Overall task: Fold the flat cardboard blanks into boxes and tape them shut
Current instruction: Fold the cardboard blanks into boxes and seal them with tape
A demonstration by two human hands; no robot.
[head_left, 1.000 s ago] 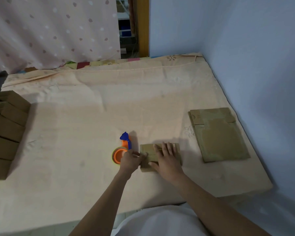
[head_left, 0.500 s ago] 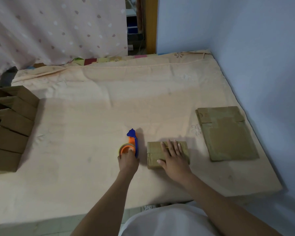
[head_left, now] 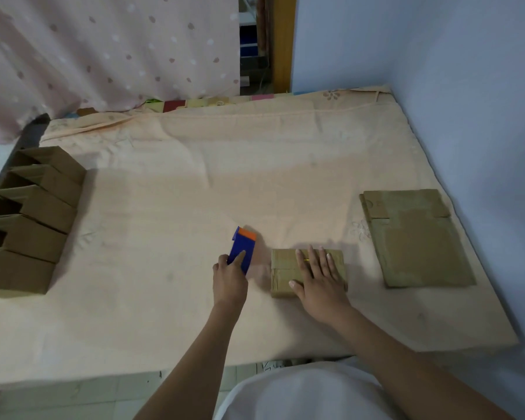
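1. Left hand (head_left: 229,280), lower centre, grips the blue-and-orange tape dispenser (head_left: 242,247).
2. Right hand (head_left: 320,278), fingers spread flat, presses the folded box (head_left: 282,269) on the bed (head_left: 194,177).
3. Flat blanks (head_left: 419,241) lie at right; finished boxes (head_left: 28,219) at left.

Soft, dim indoor light falls on the bedsheet (head_left: 194,207) from up ahead of my fingers, brightest in a band well beyond them and fading toward me. My right hand (head_left: 320,281) throws a soft shadow just past its fingertips across the taped box (head_left: 281,265). My left hand (head_left: 229,281) and the tape dispenser (head_left: 242,247) look slightly smeared. No glare. The wide lens bows the edges, stretching my forearms.
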